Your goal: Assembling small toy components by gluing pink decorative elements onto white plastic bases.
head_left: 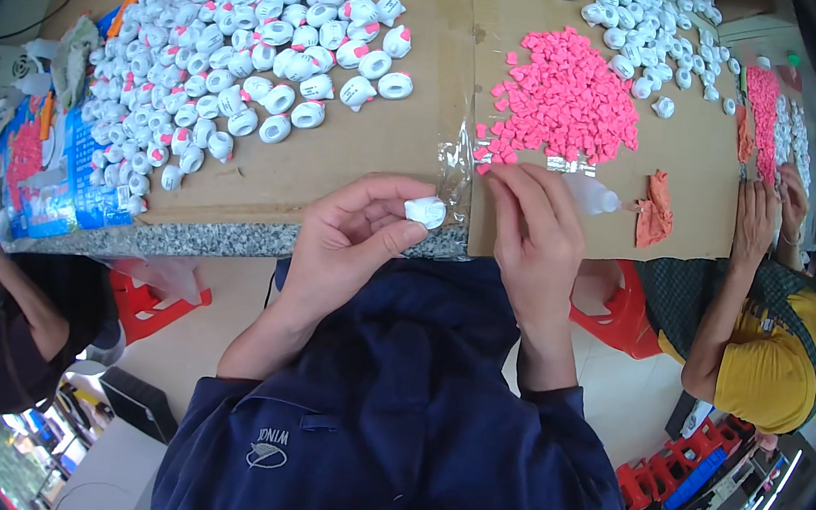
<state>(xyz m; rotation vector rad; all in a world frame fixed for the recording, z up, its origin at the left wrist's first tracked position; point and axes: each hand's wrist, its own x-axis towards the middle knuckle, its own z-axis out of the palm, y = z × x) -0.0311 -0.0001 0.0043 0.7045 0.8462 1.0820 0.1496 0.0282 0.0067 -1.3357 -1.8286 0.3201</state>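
My left hand (355, 234) pinches a small white rounded plastic piece (424, 212) between thumb and fingers, above the table's front edge. To its right, my right hand (538, 225) reaches to the near edge of a heap of small pink pieces (572, 97). Its thumb and forefinger come together at one small pink piece (483, 169); the grip is partly hidden. Beside the right hand's fingers lies a translucent squeeze bottle (591, 194), its nozzle pointing right.
White pieces with pink parts (251, 46) cover the left of the cardboard (381, 141). More white pieces (644, 40) lie far right. An orange crumpled cloth (655, 211) is beside the bottle nozzle. A person in yellow (769, 357) works at right, another in dark clothes (28, 323) at left.
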